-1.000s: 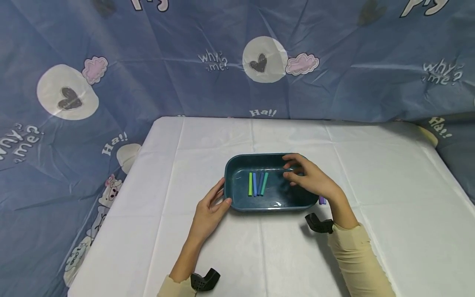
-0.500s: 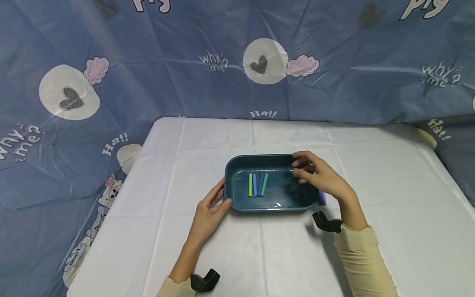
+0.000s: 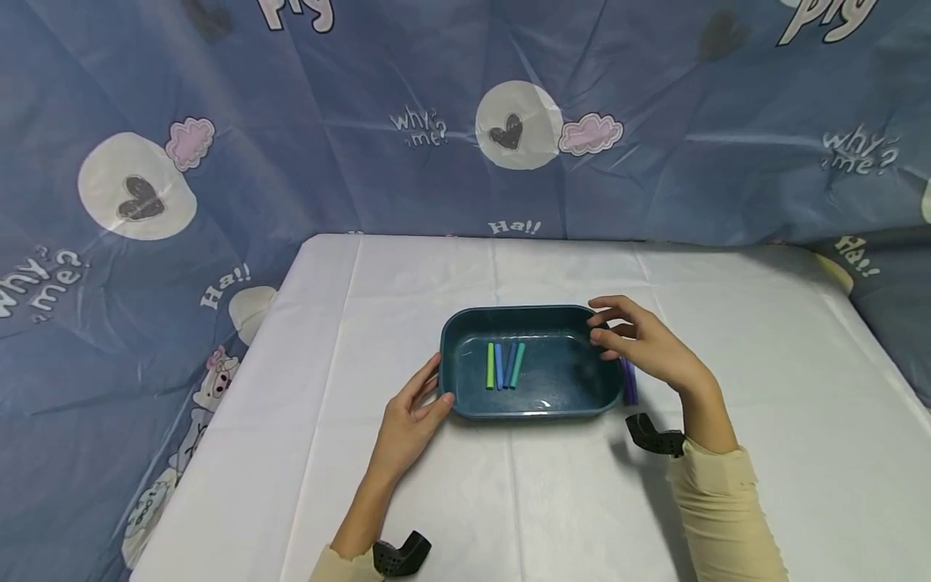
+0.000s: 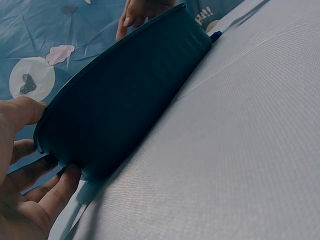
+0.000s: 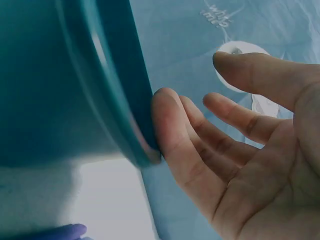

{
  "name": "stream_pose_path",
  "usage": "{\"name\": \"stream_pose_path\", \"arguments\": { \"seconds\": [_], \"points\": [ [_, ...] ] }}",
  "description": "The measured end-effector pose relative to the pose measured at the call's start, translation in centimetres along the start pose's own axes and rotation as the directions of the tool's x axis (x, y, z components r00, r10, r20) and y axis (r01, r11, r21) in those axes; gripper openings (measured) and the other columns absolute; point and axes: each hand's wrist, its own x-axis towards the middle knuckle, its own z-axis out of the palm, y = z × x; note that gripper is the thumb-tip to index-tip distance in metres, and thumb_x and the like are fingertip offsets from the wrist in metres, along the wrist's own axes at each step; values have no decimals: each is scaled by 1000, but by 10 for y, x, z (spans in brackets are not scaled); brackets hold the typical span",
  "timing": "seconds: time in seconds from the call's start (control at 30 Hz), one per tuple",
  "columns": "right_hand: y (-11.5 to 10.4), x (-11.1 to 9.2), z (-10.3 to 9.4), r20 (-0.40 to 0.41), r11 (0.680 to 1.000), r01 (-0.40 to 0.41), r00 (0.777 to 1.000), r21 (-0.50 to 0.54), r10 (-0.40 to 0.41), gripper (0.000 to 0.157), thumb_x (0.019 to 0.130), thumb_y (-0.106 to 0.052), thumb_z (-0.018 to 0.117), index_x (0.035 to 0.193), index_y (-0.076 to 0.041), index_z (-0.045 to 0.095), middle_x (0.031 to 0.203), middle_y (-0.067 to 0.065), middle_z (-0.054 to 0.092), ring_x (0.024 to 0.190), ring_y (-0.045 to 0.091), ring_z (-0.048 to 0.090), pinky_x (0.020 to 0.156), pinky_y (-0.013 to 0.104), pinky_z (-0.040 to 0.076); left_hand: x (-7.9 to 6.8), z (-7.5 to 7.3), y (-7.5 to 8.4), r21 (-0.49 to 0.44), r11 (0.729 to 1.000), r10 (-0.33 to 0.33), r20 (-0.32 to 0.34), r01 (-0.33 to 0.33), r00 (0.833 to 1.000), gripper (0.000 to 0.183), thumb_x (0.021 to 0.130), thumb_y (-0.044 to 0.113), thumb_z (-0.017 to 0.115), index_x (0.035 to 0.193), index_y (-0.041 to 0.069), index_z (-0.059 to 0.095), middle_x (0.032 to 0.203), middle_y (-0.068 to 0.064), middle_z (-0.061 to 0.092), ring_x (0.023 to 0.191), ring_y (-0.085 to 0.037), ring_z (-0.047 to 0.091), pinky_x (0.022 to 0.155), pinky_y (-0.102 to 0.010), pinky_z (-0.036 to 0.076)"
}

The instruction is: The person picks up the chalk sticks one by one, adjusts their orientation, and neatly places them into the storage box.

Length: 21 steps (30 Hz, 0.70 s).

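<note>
A dark teal rectangular dish (image 3: pixel 567 368) sits mid-table in the head view. Inside it, several short slim sticks (image 3: pixel 490 366) in lime green, blue and teal lie side by side. My left hand (image 3: pixel 406 416) holds the dish's left end, thumb and fingers spread along the rim and outer wall, as the left wrist view shows the dish wall (image 4: pixel 120 100) from outside. Over the right end hovers my right hand (image 3: pixel 647 343), fingers loosely bent with nothing between them. In the right wrist view one fingertip (image 5: pixel 167 110) is right at the dish rim (image 5: pixel 107 85).
Purple sticks (image 3: pixel 629 384) lie on the white tablecloth (image 3: pixel 393 291) just outside the dish's right end, partly hidden by it. A blue printed cloth (image 3: pixel 407 178) hangs behind and to the left of the table. Black wrist cameras (image 3: pixel 655 436) sit on both wrists.
My right hand has moved rightward from above the dish's inside to its right rim, uncovering more of the purple sticks. The left hand and the sticks in the dish stay put.
</note>
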Motion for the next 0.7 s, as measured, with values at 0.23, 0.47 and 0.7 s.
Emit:
{"name": "stream_pose_path", "arguments": {
  "seconds": [0.23, 0.47, 0.7],
  "points": [
    [3, -6, -10, -36, 1000, 2, 999, 4, -1, 44, 87, -24, 56, 128, -16, 39, 119, 18, 48, 99, 29, 58, 73, 32, 55, -1, 0, 0, -5, 1000, 6, 3, -6, 1000, 57, 86, 17, 58, 137, 10, 33, 141, -11, 35, 125, -29, 41, 92, -29, 47],
    [8, -9, -19, -79, 997, -61, 995, -41, 57, 39, 88, -29, 54, 123, -16, 44, 112, 16, 51, 93, 26, 60, 72, 32, 55, -2, 0, 0, -12, 1000, -5, 2, 5, 1000, 58, 86, 18, 58, 137, 12, 33, 141, -10, 35, 125, -28, 40, 92, -28, 46],
    [18, -13, -28, -45, 977, -126, 992, -174, 120, 40, 90, -32, 50, 123, -10, 42, 111, 20, 51, 94, 31, 58, 72, 35, 55, -1, 1, 1, -11, 1000, -11, 4, 11, 1000, 57, 86, 18, 58, 138, 11, 33, 141, -11, 34, 125, -29, 40, 92, -27, 46]
  ]
}}
